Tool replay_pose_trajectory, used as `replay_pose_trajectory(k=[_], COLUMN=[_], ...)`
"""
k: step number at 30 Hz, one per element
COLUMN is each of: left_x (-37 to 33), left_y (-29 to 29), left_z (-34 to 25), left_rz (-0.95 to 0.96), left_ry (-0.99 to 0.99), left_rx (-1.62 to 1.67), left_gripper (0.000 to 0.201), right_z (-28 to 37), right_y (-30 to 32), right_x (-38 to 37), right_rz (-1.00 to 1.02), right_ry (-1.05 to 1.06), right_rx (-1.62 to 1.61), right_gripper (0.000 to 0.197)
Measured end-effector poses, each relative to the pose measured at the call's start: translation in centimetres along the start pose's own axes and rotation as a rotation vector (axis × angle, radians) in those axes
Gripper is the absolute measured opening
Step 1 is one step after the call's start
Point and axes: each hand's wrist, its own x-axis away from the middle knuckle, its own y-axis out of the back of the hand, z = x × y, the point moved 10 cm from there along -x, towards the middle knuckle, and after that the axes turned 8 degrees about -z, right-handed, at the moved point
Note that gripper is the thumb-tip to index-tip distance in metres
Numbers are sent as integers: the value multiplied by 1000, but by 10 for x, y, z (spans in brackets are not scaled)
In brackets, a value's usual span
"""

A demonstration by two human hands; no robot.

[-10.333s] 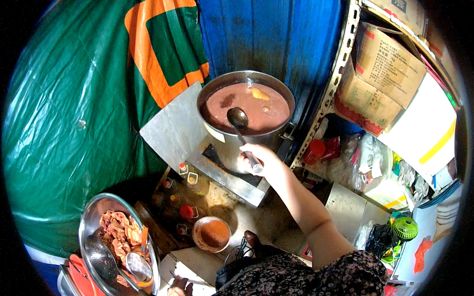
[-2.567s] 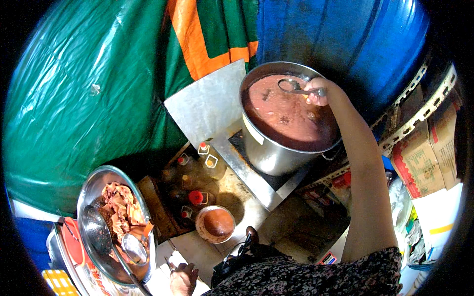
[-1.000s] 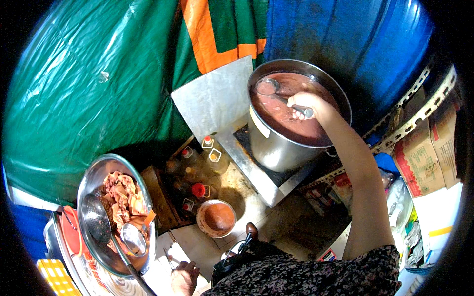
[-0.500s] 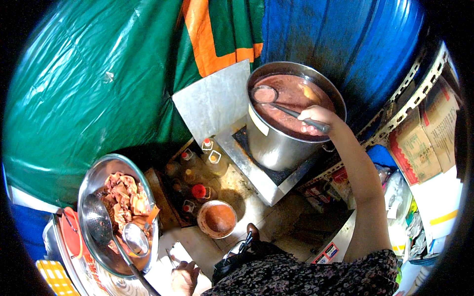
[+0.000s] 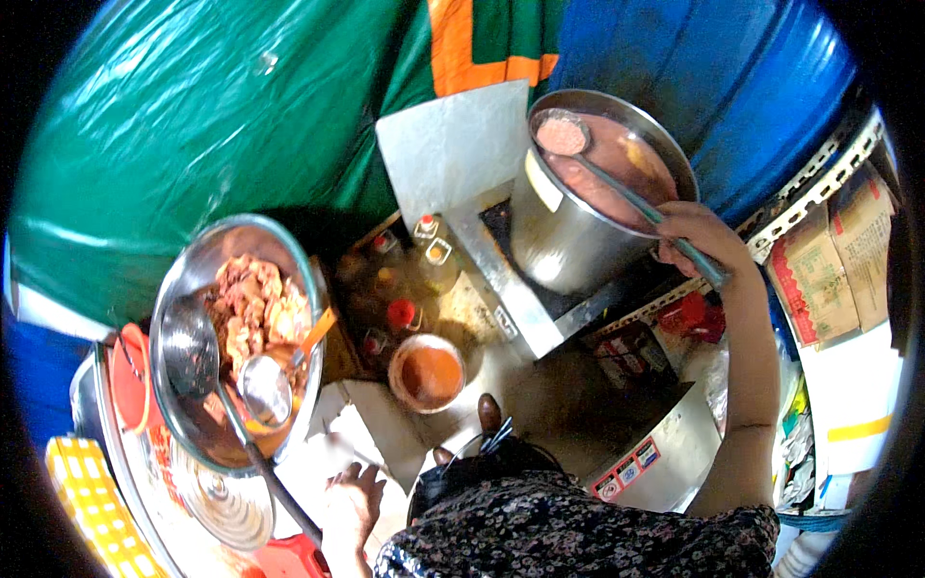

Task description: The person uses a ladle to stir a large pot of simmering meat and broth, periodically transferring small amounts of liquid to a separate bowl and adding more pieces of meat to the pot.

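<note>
A long-handled ladle (image 5: pixel 617 188) is gripped near the end of its dark handle by my right hand (image 5: pixel 699 241). Pinkish froth fills its round bowl, which hangs over the left rim of a tall steel pot (image 5: pixel 568 246). Reddish-brown frothy liquid fills much of the pot, with a yellowish piece in it. My left hand (image 5: pixel 355 496) is low, beside a white surface, its fingers apart and partly blurred; nothing shows in it. To its left, a large steel bowl (image 5: pixel 316 275) holds cooked-looking meat pieces, a perforated skimmer (image 5: pixel 191 347) and a smaller metal ladle (image 5: pixel 265 390).
The pot stands on a metal stove (image 5: pixel 525 328) with an upright metal panel (image 5: pixel 453 144) behind it. A tub (image 5: pixel 395 371) of orange-red liquid sits on the floor near several capped bottles (image 5: pixel 438 260). Cardboard boxes (image 5: pixel 819 270) line the right. Green tarpaulin (image 5: pixel 212 125) hangs at left.
My right hand has drawn the ladle up toward the pot's left rim, its bowl now heaped with froth. My left hand has shifted slightly. The whole view has tilted.
</note>
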Motion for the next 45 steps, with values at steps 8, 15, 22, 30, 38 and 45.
replay_pose_trajectory(k=[8,15,22,30,38,45], left_x=[56,94,125,150,156,150], left_y=[17,34,33,41,52,47], left_z=[25,39,56,63,56,46], left_rz=[2,-43,-75,-224,-372,-354], left_ry=[76,98,131,124,64,-26], left_rx=[-35,-61,-67,-28,-32,-32], left_gripper=[29,28,26,34,35,30], right_z=[-44,-166,-386,-465,-431,-426], right_y=[-79,-200,-337,-405,-390,-385], right_x=[87,117,60,30,62,83], right_rz=[191,518,584,360,224,93], right_ry=[-65,-292,-429,262,665,780], right_rx=[9,-137,167,1247,1389,1365], right_gripper=[33,21,10,29,45,43])
